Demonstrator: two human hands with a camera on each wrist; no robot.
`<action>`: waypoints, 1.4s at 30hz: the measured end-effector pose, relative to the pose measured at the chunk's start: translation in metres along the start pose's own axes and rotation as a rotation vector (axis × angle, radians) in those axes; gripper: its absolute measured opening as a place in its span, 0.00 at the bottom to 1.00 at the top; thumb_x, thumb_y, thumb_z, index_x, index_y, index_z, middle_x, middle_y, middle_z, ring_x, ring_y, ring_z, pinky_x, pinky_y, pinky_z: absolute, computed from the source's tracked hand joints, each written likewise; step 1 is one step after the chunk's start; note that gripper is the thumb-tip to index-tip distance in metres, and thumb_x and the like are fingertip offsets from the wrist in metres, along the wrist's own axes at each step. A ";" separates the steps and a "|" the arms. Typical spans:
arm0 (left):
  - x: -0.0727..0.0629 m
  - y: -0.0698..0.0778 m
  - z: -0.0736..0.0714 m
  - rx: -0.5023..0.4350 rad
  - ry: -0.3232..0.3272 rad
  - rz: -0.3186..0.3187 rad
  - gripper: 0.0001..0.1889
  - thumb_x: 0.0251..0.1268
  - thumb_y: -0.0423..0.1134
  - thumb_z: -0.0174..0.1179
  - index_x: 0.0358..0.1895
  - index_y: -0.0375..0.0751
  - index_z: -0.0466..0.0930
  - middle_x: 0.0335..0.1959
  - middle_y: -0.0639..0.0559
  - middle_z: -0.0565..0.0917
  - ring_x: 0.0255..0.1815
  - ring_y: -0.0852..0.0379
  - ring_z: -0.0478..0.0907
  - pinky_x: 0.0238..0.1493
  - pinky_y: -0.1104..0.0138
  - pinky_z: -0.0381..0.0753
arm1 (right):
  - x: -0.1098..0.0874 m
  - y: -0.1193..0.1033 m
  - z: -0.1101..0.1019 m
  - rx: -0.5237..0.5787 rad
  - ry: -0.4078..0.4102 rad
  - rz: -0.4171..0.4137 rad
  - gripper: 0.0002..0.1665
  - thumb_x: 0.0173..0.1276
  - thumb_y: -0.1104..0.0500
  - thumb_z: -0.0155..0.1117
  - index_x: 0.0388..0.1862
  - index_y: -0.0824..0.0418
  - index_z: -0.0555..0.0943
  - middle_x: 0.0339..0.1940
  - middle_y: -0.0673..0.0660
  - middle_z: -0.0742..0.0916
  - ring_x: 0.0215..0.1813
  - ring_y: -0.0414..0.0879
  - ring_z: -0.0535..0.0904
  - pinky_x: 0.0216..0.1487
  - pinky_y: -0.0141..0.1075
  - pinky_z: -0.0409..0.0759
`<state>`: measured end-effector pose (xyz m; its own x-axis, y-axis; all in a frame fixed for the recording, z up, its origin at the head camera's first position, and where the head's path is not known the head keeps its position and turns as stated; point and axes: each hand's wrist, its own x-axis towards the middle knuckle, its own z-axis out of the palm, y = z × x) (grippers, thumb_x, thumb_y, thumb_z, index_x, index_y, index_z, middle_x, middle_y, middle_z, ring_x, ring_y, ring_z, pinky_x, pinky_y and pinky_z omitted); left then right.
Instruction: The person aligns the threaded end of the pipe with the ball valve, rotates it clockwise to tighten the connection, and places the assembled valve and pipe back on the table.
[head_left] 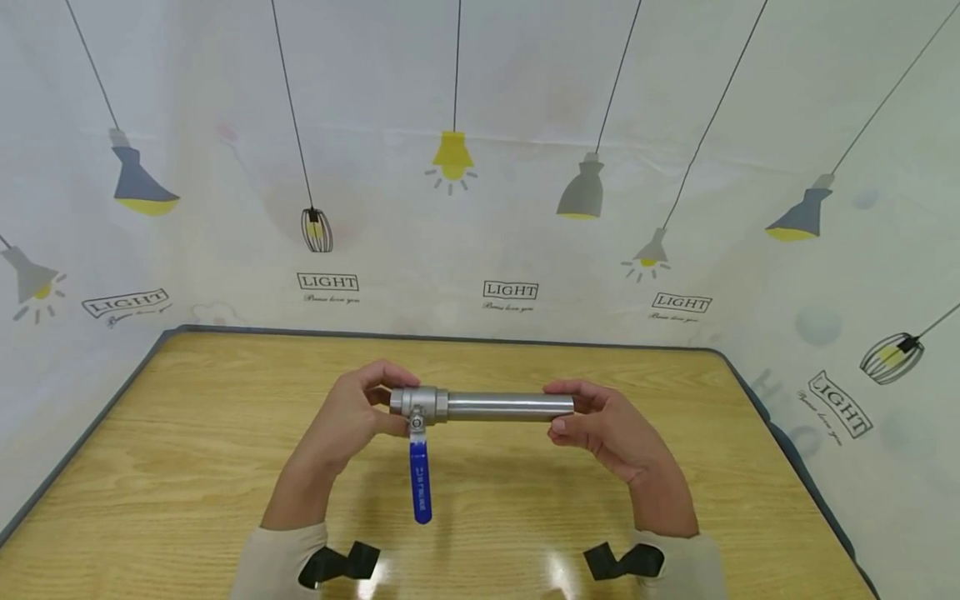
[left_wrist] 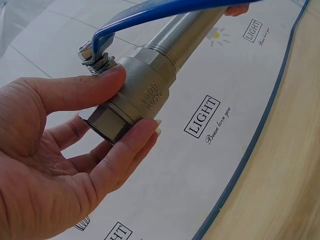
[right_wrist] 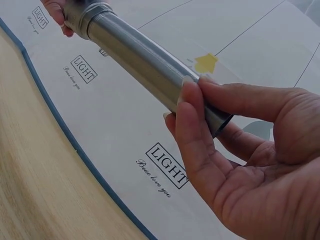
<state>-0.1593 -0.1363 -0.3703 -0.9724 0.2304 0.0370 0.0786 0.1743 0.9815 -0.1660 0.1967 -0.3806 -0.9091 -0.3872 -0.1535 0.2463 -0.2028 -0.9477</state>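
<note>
A metal ball valve [head_left: 427,402] with a blue lever handle [head_left: 422,483] is joined to a smooth steel pipe [head_left: 510,406]. Both are held level above the wooden table. My left hand [head_left: 356,417] grips the valve body, thumb on the near side beside the handle's nut and fingers round the far side. In the left wrist view the valve body [left_wrist: 145,90] carries raised lettering, "1000 WOG". At the pipe's other end my right hand [head_left: 607,429] pinches it between thumb and fingers. The right wrist view shows the pipe's open end [right_wrist: 220,122] near the palm.
Below the hands lies a wood-grain table [head_left: 225,417] with a dark edge strip [head_left: 450,337]. A pale backdrop [head_left: 390,100] printed with hanging lamps and "LIGHT" labels rises behind and on both sides. Black straps [head_left: 341,563] sit on both light sleeves.
</note>
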 end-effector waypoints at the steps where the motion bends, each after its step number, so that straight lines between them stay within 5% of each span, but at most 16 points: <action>1: 0.000 0.000 0.000 0.000 0.000 -0.001 0.23 0.43 0.20 0.66 0.48 0.37 0.79 0.48 0.41 0.77 0.45 0.44 0.74 0.41 0.58 0.79 | 0.000 0.000 0.000 0.000 -0.001 -0.001 0.22 0.60 0.74 0.65 0.52 0.61 0.80 0.45 0.57 0.81 0.35 0.46 0.85 0.41 0.36 0.84; 24: -0.001 -0.001 -0.001 0.004 0.000 -0.002 0.23 0.44 0.20 0.66 0.48 0.37 0.79 0.48 0.41 0.77 0.45 0.44 0.73 0.42 0.58 0.78 | 0.000 0.001 0.001 -0.003 -0.033 -0.009 0.13 0.66 0.68 0.63 0.48 0.57 0.82 0.42 0.56 0.83 0.34 0.43 0.86 0.41 0.34 0.84; 42: 0.001 -0.001 -0.002 0.016 0.006 -0.002 0.24 0.43 0.20 0.67 0.48 0.37 0.79 0.48 0.41 0.77 0.45 0.44 0.74 0.42 0.58 0.79 | 0.000 0.002 -0.001 -0.002 -0.061 -0.045 0.21 0.61 0.75 0.62 0.52 0.60 0.81 0.47 0.58 0.80 0.38 0.46 0.85 0.44 0.38 0.84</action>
<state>-0.1603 -0.1381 -0.3712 -0.9738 0.2246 0.0366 0.0807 0.1904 0.9784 -0.1661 0.1968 -0.3825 -0.8972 -0.4316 -0.0936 0.2051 -0.2194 -0.9538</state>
